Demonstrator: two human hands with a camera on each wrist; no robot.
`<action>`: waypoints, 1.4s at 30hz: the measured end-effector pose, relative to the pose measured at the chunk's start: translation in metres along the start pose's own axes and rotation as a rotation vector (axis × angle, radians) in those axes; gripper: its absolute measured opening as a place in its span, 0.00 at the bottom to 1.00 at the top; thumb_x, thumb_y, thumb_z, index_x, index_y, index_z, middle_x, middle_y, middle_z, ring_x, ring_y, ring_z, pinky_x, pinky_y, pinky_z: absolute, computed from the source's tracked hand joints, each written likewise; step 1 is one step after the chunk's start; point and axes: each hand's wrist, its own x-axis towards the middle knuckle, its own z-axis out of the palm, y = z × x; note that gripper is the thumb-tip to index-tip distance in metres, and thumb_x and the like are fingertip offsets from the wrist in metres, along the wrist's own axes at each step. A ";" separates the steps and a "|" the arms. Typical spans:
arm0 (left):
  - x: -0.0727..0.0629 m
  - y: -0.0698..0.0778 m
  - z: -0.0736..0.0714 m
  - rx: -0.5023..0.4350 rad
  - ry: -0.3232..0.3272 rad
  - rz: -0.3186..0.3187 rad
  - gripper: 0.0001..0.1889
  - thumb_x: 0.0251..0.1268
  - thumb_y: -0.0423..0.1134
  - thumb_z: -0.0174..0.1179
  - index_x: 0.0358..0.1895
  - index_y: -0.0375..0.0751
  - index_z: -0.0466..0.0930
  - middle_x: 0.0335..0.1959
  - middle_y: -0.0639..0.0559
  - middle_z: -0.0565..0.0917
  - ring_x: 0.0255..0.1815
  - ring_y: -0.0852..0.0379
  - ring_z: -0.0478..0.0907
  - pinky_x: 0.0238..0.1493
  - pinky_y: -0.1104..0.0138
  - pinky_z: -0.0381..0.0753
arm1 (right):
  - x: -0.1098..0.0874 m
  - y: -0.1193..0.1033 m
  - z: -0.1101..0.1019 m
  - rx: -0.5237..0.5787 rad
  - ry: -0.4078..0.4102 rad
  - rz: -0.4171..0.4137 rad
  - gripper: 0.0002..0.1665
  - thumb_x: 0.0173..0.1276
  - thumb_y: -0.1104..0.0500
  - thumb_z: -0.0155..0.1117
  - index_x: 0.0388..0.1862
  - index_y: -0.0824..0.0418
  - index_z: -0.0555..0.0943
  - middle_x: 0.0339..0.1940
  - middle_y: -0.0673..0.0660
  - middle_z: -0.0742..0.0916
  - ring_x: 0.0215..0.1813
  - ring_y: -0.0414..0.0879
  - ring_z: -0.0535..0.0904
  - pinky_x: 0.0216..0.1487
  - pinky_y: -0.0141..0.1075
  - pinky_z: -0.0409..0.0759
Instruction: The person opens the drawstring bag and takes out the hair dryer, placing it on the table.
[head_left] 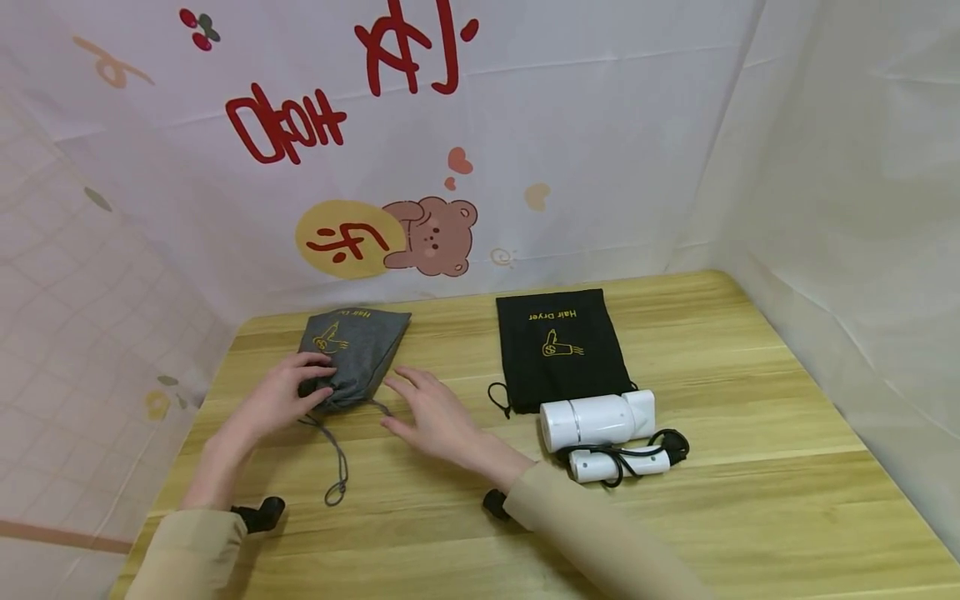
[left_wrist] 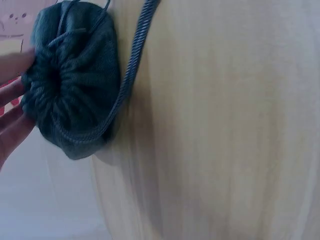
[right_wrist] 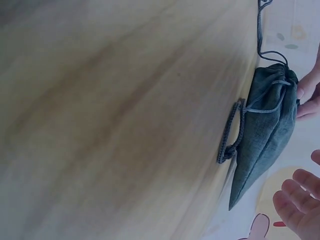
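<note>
A gray drawstring bag with yellow hair dryer print lies at the table's left side, its mouth gathered and its cords trailing toward the front. Against its gathered end, the fingers of my left hand touch the fabric. In the left wrist view the puckered mouth of the bag faces the camera, fingertips at its edge. My right hand hovers just right of the bag, fingers spread and holding nothing. From the right wrist view, the bag appears apart from the right hand's fingers.
A flat black drawstring bag marked "Hair Dryer" lies right of centre. In front of it sits a white folded hair dryer with its black cord wrapped round the handle. The wooden table meets a printed cloth backdrop.
</note>
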 end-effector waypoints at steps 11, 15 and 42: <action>0.005 0.003 0.017 0.068 0.266 0.153 0.05 0.57 0.26 0.75 0.33 0.39 0.90 0.33 0.46 0.89 0.42 0.44 0.84 0.47 0.48 0.85 | 0.007 0.002 0.009 0.020 -0.025 0.033 0.35 0.77 0.42 0.65 0.77 0.55 0.74 0.77 0.58 0.78 0.77 0.54 0.76 0.77 0.46 0.77; 0.005 0.007 0.022 0.020 0.316 0.132 0.05 0.58 0.25 0.74 0.33 0.38 0.90 0.33 0.44 0.90 0.42 0.42 0.85 0.46 0.47 0.85 | 0.011 0.003 0.013 0.039 -0.009 0.044 0.36 0.76 0.43 0.67 0.77 0.57 0.74 0.75 0.58 0.80 0.75 0.53 0.78 0.76 0.45 0.79; 0.011 0.032 0.043 -0.147 0.339 -0.027 0.03 0.68 0.29 0.69 0.39 0.40 0.89 0.42 0.43 0.91 0.51 0.40 0.85 0.54 0.44 0.84 | 0.043 -0.003 0.028 0.172 0.101 0.205 0.10 0.74 0.58 0.71 0.52 0.56 0.89 0.48 0.54 0.91 0.49 0.47 0.89 0.50 0.35 0.88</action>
